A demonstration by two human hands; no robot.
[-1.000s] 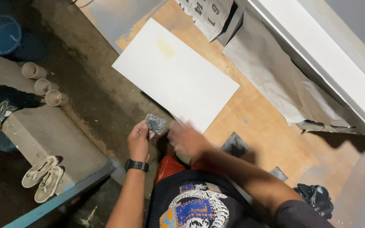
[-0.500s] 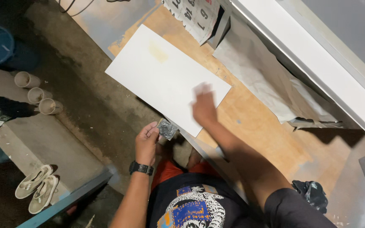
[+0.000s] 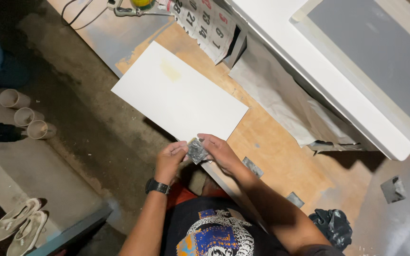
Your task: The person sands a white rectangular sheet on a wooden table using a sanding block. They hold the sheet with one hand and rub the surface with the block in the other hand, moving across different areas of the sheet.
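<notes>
Hands, left (image 3: 169,160) and right (image 3: 220,152), pinch one grey sandpaper scrap (image 3: 197,151).

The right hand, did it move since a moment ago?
Yes. The right hand was out on the white board half a second ago; it has come back off the board's near edge to join the left hand on the small grey piece.

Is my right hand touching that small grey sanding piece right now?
Touching. The head view shows the right hand with its fingertips pinching one edge of the small grey sanding piece, while the left hand grips the opposite edge.
</notes>
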